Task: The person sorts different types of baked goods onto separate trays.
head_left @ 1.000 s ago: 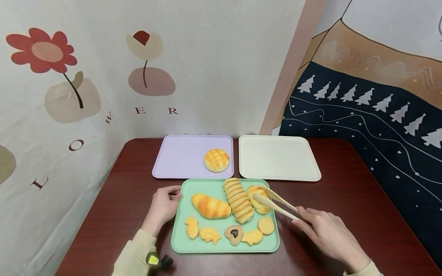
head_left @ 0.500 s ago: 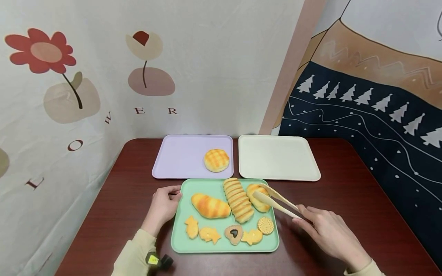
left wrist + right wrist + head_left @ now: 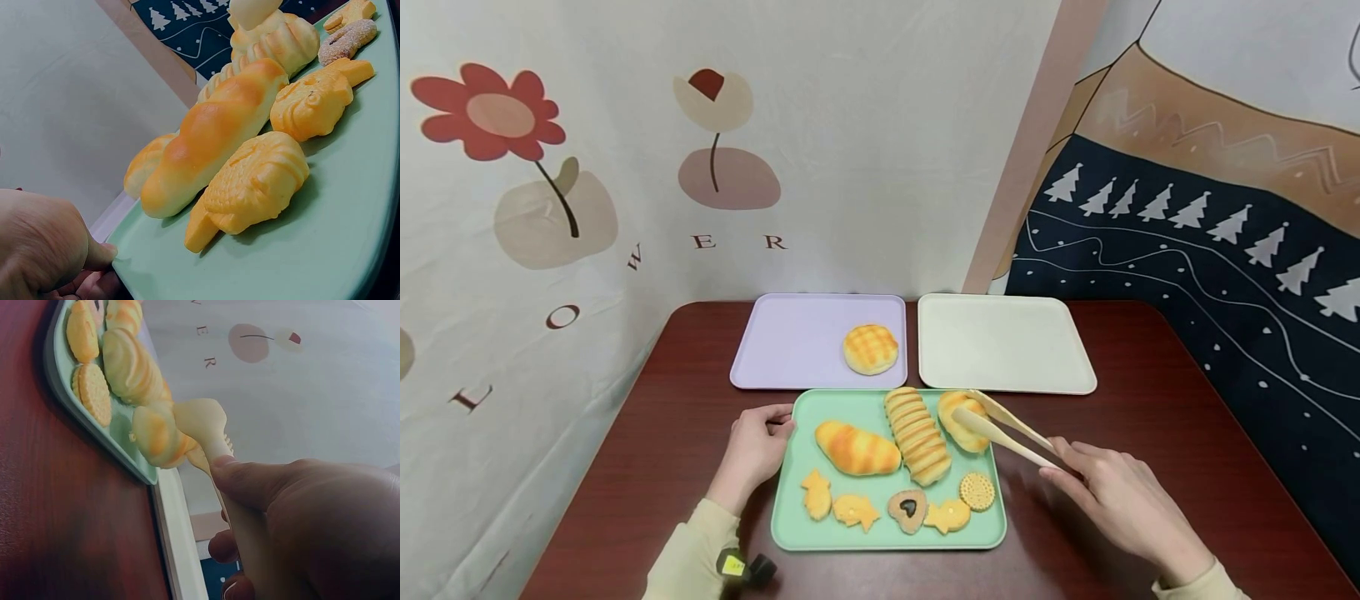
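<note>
My left hand (image 3: 756,446) pinches the left edge of a mint green tray (image 3: 797,533), thumb on the rim in the left wrist view. With my right hand (image 3: 1123,504) I hold pale tongs (image 3: 1018,448), their tips on either side of a small golden bread roll (image 3: 951,410) at the tray's far right corner. In the right wrist view the roll (image 3: 156,434) looks tilted; whether it touches the tray is hard to tell. Beside it lie a striped long loaf (image 3: 917,437) and a smooth oblong bread (image 3: 857,448).
Several biscuits line the tray's near side, among them a fish-shaped one (image 3: 855,510), a heart (image 3: 908,510) and a round one (image 3: 977,492). Behind stand a lilac tray (image 3: 797,342) bearing a round bun (image 3: 871,349), and a cream tray (image 3: 1007,342). Patterned cloths hang behind the table.
The tongs and the small roll between their tips have shifted slightly away from me, and the roll has turned a little. My left hand and the green tray have stayed put.
</note>
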Demonstrator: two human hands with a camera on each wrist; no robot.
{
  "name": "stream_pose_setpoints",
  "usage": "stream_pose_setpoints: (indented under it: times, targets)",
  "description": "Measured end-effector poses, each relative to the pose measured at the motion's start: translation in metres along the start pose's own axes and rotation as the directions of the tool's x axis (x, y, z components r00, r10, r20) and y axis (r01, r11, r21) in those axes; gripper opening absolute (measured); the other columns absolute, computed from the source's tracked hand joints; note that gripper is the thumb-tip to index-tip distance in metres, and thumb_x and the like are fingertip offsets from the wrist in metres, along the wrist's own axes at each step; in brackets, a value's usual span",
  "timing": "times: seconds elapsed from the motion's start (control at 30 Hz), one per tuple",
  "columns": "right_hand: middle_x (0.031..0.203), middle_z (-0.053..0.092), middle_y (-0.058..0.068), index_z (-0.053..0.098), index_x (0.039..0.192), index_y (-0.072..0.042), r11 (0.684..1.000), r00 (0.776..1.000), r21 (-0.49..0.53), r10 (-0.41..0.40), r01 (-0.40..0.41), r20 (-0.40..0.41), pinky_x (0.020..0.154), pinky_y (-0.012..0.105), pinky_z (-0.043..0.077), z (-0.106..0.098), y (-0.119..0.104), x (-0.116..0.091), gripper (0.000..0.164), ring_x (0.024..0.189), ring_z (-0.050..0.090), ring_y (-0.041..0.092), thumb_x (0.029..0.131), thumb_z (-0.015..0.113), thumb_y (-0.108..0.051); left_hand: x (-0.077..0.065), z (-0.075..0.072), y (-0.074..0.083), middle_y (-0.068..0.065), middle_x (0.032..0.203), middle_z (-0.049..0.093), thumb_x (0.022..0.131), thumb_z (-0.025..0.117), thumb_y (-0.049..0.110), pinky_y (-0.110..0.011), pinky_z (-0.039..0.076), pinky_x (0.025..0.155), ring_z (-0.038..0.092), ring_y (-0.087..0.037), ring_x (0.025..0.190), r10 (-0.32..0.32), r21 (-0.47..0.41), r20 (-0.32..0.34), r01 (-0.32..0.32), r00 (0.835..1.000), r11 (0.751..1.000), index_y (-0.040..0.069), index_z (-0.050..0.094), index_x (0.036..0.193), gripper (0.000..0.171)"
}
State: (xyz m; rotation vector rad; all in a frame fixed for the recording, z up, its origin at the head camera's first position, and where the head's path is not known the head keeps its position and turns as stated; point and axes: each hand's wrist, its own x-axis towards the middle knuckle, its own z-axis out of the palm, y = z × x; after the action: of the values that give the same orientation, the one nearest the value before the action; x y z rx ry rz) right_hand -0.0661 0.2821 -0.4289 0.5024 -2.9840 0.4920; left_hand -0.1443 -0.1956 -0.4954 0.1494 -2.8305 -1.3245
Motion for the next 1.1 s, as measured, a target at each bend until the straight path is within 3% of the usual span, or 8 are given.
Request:
stream_pose_setpoints:
  times: [0.17,0.47,0.7,1.0,1.1]
  targets:
    - [0.119,0.075,0.01,0.075,0.133,-0.009,0.999,0.997,-0.017,-0.045,0.044,-0.063,0.059,0.032,0.05,-0.002,0.002,0.001,0.046,0.081,0.068,0.01,0.101,0.074,-0.042,0.0,0.001,-0.001,-0.009,0.105,0.073,0.103,0.066,0.005,-0.035,0.055,0.076,0.069,-0.023,0.092,0.001,-0.002,0.001,-0.001,1.0,1.0,-0.002,0.074,0.128,0.027]
    - [0.09,0.067,-0.01,0.075,0.134,-0.008,0.998,0.994,-0.011,-0.066,0.065,-0.089,0.052,0.024,0.036,-0.008,0.003,0.009,0.044,0.063,0.044,0.002,0.102,0.074,-0.038,0.0,0.001,0.0,-0.009,0.105,0.073,0.103,0.066,0.005,-0.034,0.055,0.075,0.069,-0.022,0.091,-0.002,-0.002,-0.003,0.002,1.0,1.0,-0.002,0.074,0.128,0.027]
    - [0.088,0.065,-0.01,0.072,0.136,-0.005,0.997,0.993,-0.016,-0.071,0.07,-0.094,0.052,0.024,0.035,-0.011,0.002,0.017,0.048,0.062,0.043,0.003,0.103,0.072,-0.039,0.0,0.001,0.0,-0.01,0.105,0.073,0.103,0.066,0.005,-0.035,0.055,0.075,0.069,-0.023,0.091,-0.003,-0.008,0.0,0.003,1.0,1.0,-0.002,0.074,0.128,0.027]
    - [0.08,0.055,-0.017,0.073,0.136,-0.01,0.993,0.986,-0.018,-0.117,0.116,-0.116,0.052,0.025,0.035,-0.013,-0.001,0.032,0.043,0.06,0.041,0.002,0.103,0.072,-0.037,-0.001,0.001,0.0,-0.01,0.105,0.073,0.103,0.066,0.005,-0.034,0.055,0.074,0.069,-0.023,0.091,0.005,-0.007,-0.004,-0.005,1.0,1.0,-0.002,0.074,0.127,0.027]
    - [0.084,0.06,-0.015,0.073,0.137,-0.011,0.993,0.986,-0.006,-0.118,0.119,-0.114,0.053,0.026,0.036,-0.013,-0.003,0.038,0.043,0.061,0.041,0.003,0.104,0.071,-0.038,0.0,0.001,0.0,-0.009,0.105,0.073,0.103,0.066,0.005,-0.033,0.055,0.074,0.069,-0.022,0.09,0.005,-0.007,-0.005,-0.005,1.0,1.0,-0.001,0.075,0.127,0.027]
